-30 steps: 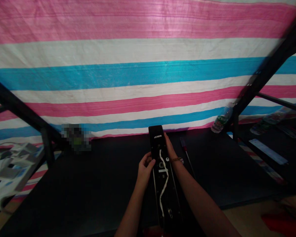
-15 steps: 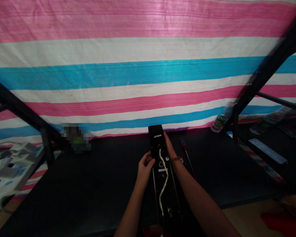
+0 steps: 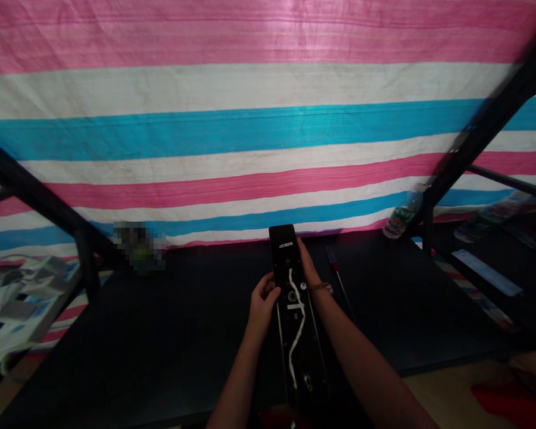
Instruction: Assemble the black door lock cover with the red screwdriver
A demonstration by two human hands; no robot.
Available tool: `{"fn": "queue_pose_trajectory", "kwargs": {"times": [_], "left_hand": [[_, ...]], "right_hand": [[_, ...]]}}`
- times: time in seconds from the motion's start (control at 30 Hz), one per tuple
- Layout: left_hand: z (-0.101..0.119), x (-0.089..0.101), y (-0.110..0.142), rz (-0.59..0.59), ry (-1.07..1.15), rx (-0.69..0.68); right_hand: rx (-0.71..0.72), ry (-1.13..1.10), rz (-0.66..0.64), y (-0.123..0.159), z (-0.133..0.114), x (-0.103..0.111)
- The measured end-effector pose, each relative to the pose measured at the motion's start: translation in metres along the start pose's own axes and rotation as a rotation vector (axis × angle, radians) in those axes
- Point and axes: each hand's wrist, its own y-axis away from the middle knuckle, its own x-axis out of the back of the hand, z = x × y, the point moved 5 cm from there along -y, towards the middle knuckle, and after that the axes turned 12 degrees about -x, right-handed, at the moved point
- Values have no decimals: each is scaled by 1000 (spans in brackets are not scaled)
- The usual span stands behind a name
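A long, narrow black casing (image 3: pixel 310 342) stands lengthwise in front of me, its near end close to my body. A wavy white cord or strip (image 3: pixel 302 322) runs along its face, beside small labels and a round white dot. My left hand (image 3: pixel 263 296) grips the left edge, thumb on the rim and fingers curled. Along the right side lies my right hand (image 3: pixel 307 262), holding that edge; its fingers are partly hidden behind the casing. A screwdriver (image 3: pixel 333 262) with a dark and red handle and a long shaft lies right of my right wrist.
Under everything is a black table (image 3: pixel 183 333), with a striped tarp (image 3: pixel 250 137) behind. A plastic bottle (image 3: pixel 399 219) leans by the right frame post (image 3: pixel 426 223). Chargers and cables (image 3: pixel 40 280) lie at far left; a blurred-out item (image 3: pixel 140 247) sits at the back left.
Both hands keep the same hold on the casing. The view shifts very slightly; nothing else visibly moves.
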Motion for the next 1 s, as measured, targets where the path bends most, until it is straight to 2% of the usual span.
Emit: {"fn": "queue_pose_trajectory", "kwargs": {"times": [0.63,1.0], "left_hand": [[4,-2,1,1,15,1],[1,-2,0,-7,34,-1]], "right_hand": [[27,14,13,-2,1,1],[-18,12,5,2,-1,-1]]}}
